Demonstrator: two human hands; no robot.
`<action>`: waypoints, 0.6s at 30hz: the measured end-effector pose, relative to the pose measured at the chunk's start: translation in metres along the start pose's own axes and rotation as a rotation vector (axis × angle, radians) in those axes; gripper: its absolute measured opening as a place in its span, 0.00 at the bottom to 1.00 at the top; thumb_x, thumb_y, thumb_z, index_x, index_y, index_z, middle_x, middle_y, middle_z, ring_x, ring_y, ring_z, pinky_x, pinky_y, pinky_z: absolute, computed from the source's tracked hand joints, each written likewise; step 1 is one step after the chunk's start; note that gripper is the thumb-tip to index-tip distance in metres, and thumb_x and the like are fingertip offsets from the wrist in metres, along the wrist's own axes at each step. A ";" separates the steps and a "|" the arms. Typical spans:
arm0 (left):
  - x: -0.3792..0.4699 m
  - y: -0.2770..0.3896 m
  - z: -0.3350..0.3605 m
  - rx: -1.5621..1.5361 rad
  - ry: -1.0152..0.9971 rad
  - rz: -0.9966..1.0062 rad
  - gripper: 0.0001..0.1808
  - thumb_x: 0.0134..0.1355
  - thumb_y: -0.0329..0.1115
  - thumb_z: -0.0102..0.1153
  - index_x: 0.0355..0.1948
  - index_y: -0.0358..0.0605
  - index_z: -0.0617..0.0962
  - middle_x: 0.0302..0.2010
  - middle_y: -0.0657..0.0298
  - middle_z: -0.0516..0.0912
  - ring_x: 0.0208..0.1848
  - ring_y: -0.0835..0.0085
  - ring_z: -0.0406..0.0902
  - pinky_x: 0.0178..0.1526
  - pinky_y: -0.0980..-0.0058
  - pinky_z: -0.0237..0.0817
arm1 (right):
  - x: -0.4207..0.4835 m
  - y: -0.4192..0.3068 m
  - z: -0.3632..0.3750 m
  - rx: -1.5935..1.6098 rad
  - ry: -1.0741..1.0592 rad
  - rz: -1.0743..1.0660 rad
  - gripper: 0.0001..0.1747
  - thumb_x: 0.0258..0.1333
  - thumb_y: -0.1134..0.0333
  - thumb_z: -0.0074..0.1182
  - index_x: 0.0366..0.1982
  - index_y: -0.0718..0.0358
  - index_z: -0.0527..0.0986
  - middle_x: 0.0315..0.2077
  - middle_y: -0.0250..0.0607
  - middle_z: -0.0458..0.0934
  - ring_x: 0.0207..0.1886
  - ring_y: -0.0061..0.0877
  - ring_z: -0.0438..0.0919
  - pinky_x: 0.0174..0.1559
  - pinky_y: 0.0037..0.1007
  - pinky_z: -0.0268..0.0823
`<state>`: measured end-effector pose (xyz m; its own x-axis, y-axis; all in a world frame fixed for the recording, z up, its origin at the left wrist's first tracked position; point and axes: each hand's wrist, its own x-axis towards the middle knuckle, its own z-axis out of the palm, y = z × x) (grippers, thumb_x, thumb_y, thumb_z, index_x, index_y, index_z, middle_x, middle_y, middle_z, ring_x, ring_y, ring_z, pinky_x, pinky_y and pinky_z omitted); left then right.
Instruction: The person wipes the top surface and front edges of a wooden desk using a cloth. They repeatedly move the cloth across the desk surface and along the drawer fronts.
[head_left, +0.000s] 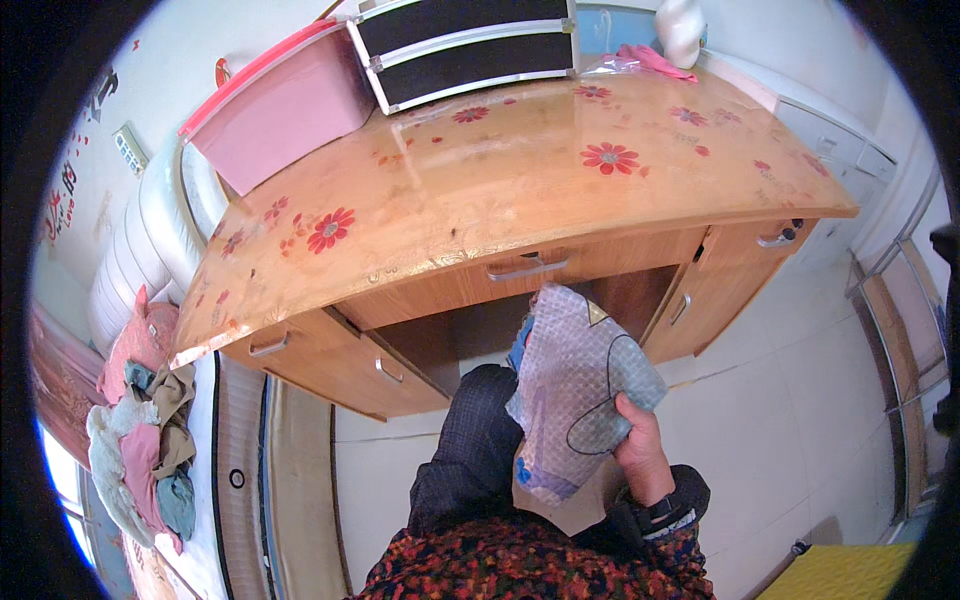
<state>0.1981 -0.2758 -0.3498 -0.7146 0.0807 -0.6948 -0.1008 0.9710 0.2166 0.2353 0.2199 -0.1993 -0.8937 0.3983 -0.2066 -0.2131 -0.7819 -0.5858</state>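
My right hand (643, 442) grips the edge of a pale purple-grey sheet (559, 375) with a grid-like texture and printed black outlines. Its thumb lies on the front face; the other fingers are hidden behind it. The sheet hangs bunched or folded above my lap, in front of the desk's knee space. A bit of blue material (519, 345) shows behind its left edge; what it belongs to I cannot tell. Under the sheet a tan, flat piece (562, 517) is partly visible. My left hand is out of view.
A wooden desk (480, 187) with a flower-patterned clear cover spans the front. On it stand a pink plastic bin (281, 112), a black case with silver edges (465, 45), a pink cloth (652, 61) and a white vase-like object (681, 34). Clothes (142, 457) lie at left.
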 end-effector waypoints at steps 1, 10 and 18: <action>-0.001 -0.001 0.000 0.000 -0.004 -0.007 0.34 0.64 0.60 0.45 0.58 0.42 0.72 0.56 0.48 0.74 0.61 0.58 0.69 0.62 0.61 0.57 | 0.000 -0.001 0.000 0.000 -0.011 -0.010 0.30 0.53 0.67 0.64 0.58 0.63 0.70 0.53 0.39 0.77 0.56 0.36 0.76 0.61 0.40 0.65; -0.009 -0.014 -0.002 0.002 -0.043 -0.023 0.31 0.61 0.58 0.49 0.54 0.44 0.74 0.52 0.50 0.76 0.57 0.58 0.71 0.59 0.61 0.59 | 0.002 0.003 -0.002 -0.033 0.046 0.032 0.31 0.53 0.68 0.63 0.59 0.65 0.69 0.53 0.40 0.77 0.56 0.38 0.75 0.62 0.42 0.64; -0.010 -0.023 -0.006 0.023 -0.098 -0.021 0.29 0.58 0.57 0.52 0.50 0.46 0.77 0.49 0.51 0.78 0.54 0.59 0.73 0.56 0.61 0.61 | 0.007 0.007 -0.007 -0.015 0.043 0.015 0.30 0.53 0.70 0.62 0.59 0.64 0.70 0.53 0.41 0.77 0.56 0.38 0.76 0.62 0.44 0.65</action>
<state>0.2034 -0.3005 -0.3439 -0.6415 0.0807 -0.7629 -0.0986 0.9775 0.1863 0.2301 0.2210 -0.2107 -0.8788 0.4074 -0.2486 -0.1938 -0.7806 -0.5942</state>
